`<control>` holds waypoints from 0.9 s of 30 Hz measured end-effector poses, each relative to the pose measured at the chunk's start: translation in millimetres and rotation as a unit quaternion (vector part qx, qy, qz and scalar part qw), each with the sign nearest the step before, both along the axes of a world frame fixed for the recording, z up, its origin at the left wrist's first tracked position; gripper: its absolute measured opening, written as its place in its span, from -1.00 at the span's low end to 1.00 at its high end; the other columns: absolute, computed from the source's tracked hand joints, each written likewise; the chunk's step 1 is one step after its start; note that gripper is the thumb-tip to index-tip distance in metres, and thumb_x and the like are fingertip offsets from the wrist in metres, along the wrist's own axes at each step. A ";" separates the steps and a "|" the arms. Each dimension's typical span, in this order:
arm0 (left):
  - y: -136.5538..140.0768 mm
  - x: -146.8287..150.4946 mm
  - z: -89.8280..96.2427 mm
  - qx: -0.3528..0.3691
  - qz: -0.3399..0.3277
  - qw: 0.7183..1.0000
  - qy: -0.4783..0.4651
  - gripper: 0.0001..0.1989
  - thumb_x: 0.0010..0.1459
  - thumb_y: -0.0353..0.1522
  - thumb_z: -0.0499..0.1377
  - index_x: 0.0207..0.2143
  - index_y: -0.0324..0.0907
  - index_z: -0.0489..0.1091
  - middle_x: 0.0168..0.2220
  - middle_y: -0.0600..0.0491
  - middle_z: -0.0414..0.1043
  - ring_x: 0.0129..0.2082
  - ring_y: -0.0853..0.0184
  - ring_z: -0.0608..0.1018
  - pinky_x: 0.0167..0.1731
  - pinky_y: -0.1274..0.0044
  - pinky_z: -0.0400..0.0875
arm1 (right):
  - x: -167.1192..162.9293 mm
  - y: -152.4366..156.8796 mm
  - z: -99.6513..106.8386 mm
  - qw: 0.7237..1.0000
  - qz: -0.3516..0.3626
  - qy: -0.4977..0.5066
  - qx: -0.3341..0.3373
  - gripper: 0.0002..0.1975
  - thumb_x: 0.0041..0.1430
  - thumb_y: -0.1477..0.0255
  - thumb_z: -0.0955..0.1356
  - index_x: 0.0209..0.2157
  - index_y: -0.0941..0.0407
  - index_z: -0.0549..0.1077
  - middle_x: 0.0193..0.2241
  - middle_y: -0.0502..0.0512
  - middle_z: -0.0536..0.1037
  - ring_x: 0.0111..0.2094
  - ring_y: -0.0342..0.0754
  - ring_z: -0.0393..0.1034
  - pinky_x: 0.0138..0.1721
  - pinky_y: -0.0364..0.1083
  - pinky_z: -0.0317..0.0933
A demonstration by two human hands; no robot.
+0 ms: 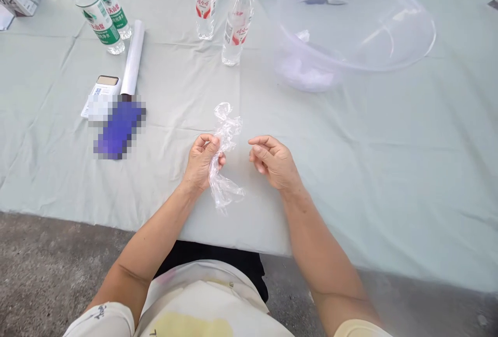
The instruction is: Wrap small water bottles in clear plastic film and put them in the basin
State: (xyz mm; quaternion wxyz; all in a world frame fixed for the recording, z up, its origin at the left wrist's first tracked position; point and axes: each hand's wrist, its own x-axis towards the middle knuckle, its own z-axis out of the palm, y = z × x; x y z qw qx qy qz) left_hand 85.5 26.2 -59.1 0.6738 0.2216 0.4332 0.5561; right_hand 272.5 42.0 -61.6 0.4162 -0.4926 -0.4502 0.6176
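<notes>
My left hand (pixel 202 160) is closed, pinching a crumpled strip of clear plastic film (pixel 225 186) between thumb and fingers. The film sticks up above the fingers and hangs down below them to the right. Just to the right, and apart from the film, my right hand (pixel 274 160) is held over the cloth. Its index finger points left, the thumb lies a little below it and the other fingers are curled. Nothing shows in that hand.
A grey-green cloth (pixel 350 181) covers the table. A translucent basin (pixel 389 62) stands at the back right with clear plastic inside. Water bottles (pixel 237 30) stand at the back. A white roll (pixel 133 59), a white box (pixel 101 90) and a blurred purple item (pixel 120 129) lie left.
</notes>
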 end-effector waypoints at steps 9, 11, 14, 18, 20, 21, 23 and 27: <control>-6.6 9.9 -5.6 0.058 -0.050 0.992 0.102 -0.58 -0.03 -0.09 0.42 -0.42 -0.17 0.34 -0.54 0.21 0.30 -0.60 0.53 0.35 -0.62 0.66 0.21 | -19.4 -12.7 -10.7 0.999 0.004 -0.005 0.051 -0.66 0.07 0.09 0.48 -0.44 0.06 0.44 -0.54 -0.06 0.43 -0.57 -0.20 0.23 -0.56 -0.16 0.08; -6.3 9.2 -4.8 0.058 -0.046 0.992 0.104 -0.60 -0.02 -0.14 0.43 -0.46 -0.18 0.32 -0.58 0.23 0.21 -0.63 0.57 0.25 -0.65 0.67 0.12 | -17.0 -10.7 -9.7 0.999 -0.012 0.001 0.033 -0.65 0.06 0.09 0.49 -0.46 0.06 0.43 -0.48 -0.03 0.49 -0.54 -0.19 0.29 -0.55 -0.16 0.13; -4.4 5.7 -2.6 0.030 -0.064 0.994 0.081 -0.62 -0.05 -0.19 0.46 -0.45 -0.18 0.33 -0.58 0.23 0.22 -0.63 0.57 0.24 -0.65 0.67 0.09 | -13.2 -8.0 -7.2 0.999 -0.014 0.034 0.012 -0.65 0.02 0.09 0.50 -0.44 0.06 0.43 -0.29 0.04 0.59 -0.37 -0.12 0.46 -0.44 -0.15 0.29; -2.2 -1.2 0.1 -0.037 -0.154 0.987 0.018 -0.61 -0.08 -0.20 0.47 -0.33 -0.21 0.41 -0.56 0.20 0.25 -0.64 0.54 0.29 -0.66 0.64 0.13 | -10.3 -6.4 -5.4 0.998 -0.020 0.062 0.021 -0.67 0.03 0.10 0.50 -0.42 0.05 0.46 -0.31 0.01 0.58 -0.37 -0.15 0.44 -0.36 -0.14 0.33; -2.6 -3.0 1.5 -0.055 -0.230 0.971 -0.009 -0.62 -0.03 -0.16 0.44 -0.39 -0.23 0.40 -0.58 0.19 0.22 -0.65 0.54 0.29 -0.66 0.63 0.12 | -9.4 -6.0 -5.3 0.996 -0.026 0.077 0.030 -0.69 0.01 0.10 0.52 -0.40 0.03 0.50 -0.36 -0.03 0.54 -0.44 -0.18 0.39 -0.40 -0.15 0.31; -3.2 -3.2 2.1 -0.056 -0.264 0.963 -0.018 -0.62 0.00 -0.15 0.42 -0.44 -0.24 0.38 -0.59 0.19 0.21 -0.65 0.54 0.30 -0.65 0.63 0.13 | -9.1 -5.8 -5.3 0.996 -0.029 0.082 0.032 -0.70 -0.01 0.11 0.53 -0.39 0.02 0.53 -0.39 -0.04 0.52 -0.47 -0.20 0.35 -0.42 -0.15 0.30; -4.4 -2.2 2.9 -0.042 -0.295 0.954 -0.027 -0.62 0.01 -0.17 0.42 -0.49 -0.23 0.35 -0.57 0.17 0.24 -0.61 0.53 0.33 -0.59 0.62 0.21 | -8.8 -5.9 -5.2 0.995 -0.032 0.088 0.033 -0.71 -0.02 0.12 0.54 -0.37 0.01 0.55 -0.43 -0.06 0.49 -0.51 -0.22 0.30 -0.45 -0.15 0.29; -4.1 -0.7 1.8 0.005 -0.222 0.975 -0.026 -0.64 -0.05 -0.29 0.45 -0.49 -0.19 0.30 -0.46 0.15 0.35 -0.42 0.47 0.45 -0.34 0.57 0.39 | -9.9 -7.0 -3.5 0.993 -0.017 0.112 0.042 -0.74 0.05 0.13 0.51 -0.38 0.02 0.54 -0.41 -0.05 0.54 -0.44 -0.18 0.42 -0.42 -0.15 0.36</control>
